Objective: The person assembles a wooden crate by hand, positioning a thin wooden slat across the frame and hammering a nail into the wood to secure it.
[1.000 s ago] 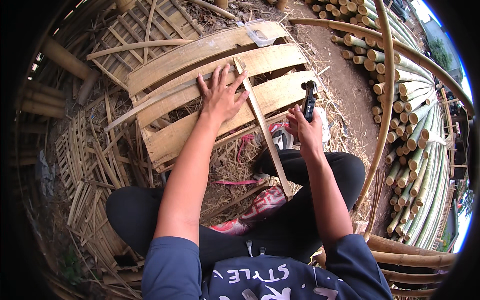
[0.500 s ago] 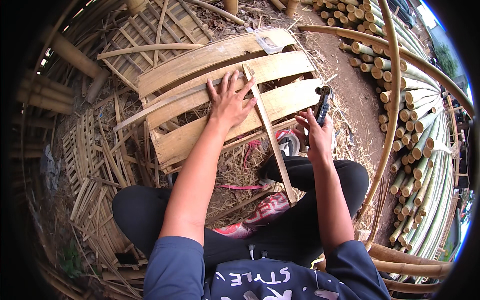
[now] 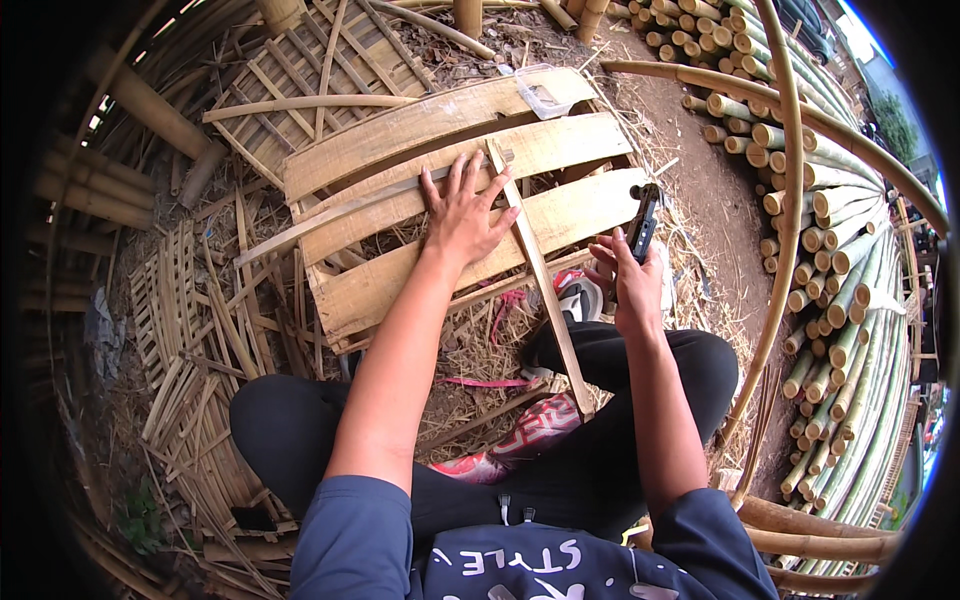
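Note:
My left hand (image 3: 465, 222) lies flat with spread fingers on a low bench of wide wooden planks (image 3: 375, 295). Under its fingertips runs a thin wooden strip (image 3: 300, 232), slanting out past the bench's left side. A second strip (image 3: 548, 290) crosses the first one's end near my index finger, then slopes down toward my lap. To the right, my right hand (image 3: 638, 288) is closed around a dark hammer (image 3: 645, 225), its head pointing up and away beside the bench's right edge. Part of the hammer's handle is hidden in my palm.
A clear plastic container (image 3: 543, 93) rests on the bench's far plank. Stacked bamboo poles (image 3: 835, 270) fill the right side, with a curved bamboo pole (image 3: 785, 240) in front. Woven slats and scraps (image 3: 195, 390) lie at left. My crossed legs (image 3: 300, 425) are close to the bench.
The view has shifted slightly, so the bench appears a little lower. My left hand keeps its place on the strips, and the right still holds the hammer, its fingers slightly changed.

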A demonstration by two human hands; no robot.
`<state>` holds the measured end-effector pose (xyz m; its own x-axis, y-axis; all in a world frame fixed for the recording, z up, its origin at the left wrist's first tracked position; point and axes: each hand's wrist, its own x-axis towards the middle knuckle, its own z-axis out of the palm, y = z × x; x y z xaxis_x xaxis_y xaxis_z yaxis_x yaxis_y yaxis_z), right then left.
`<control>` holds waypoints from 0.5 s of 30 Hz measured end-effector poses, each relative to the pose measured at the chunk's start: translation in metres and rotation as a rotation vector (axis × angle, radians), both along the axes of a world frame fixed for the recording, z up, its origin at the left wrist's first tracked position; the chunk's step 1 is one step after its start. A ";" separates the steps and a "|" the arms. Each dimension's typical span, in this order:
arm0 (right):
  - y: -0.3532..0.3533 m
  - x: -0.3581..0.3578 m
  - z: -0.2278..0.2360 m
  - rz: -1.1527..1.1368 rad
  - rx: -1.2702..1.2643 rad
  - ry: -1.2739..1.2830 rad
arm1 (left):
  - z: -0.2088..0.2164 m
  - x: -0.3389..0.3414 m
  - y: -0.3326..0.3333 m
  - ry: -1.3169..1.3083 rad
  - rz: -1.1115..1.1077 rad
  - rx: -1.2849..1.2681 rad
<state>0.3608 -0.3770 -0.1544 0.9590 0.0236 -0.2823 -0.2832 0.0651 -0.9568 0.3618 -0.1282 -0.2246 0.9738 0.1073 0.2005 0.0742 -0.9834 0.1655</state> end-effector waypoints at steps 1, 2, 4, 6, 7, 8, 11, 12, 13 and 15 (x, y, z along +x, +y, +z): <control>0.003 -0.004 -0.003 -0.015 -0.029 0.004 | 0.000 0.000 0.000 -0.006 0.000 -0.012; 0.004 -0.008 -0.007 0.024 -0.117 -0.012 | 0.001 0.000 0.000 -0.010 0.000 -0.024; 0.007 -0.017 -0.017 0.103 -0.219 -0.025 | 0.001 -0.002 0.002 -0.008 -0.003 -0.028; 0.007 -0.018 -0.033 0.162 -0.311 -0.041 | 0.001 0.000 0.001 -0.013 -0.009 -0.035; 0.004 -0.019 -0.039 0.184 -0.352 -0.041 | 0.001 0.002 -0.001 -0.021 -0.013 -0.039; 0.007 -0.022 -0.034 0.188 -0.351 -0.038 | -0.001 0.001 0.000 -0.025 -0.013 -0.041; 0.015 -0.028 -0.023 0.312 -0.277 0.179 | -0.004 0.000 0.004 -0.021 0.001 -0.025; 0.015 -0.029 -0.025 0.338 -0.299 0.181 | -0.004 0.001 0.003 -0.021 0.001 -0.027; 0.015 -0.029 -0.026 0.364 -0.320 0.183 | -0.004 0.001 0.003 -0.023 0.001 -0.023; 0.015 -0.029 -0.025 0.388 -0.336 0.165 | -0.002 0.001 0.002 -0.024 0.002 -0.021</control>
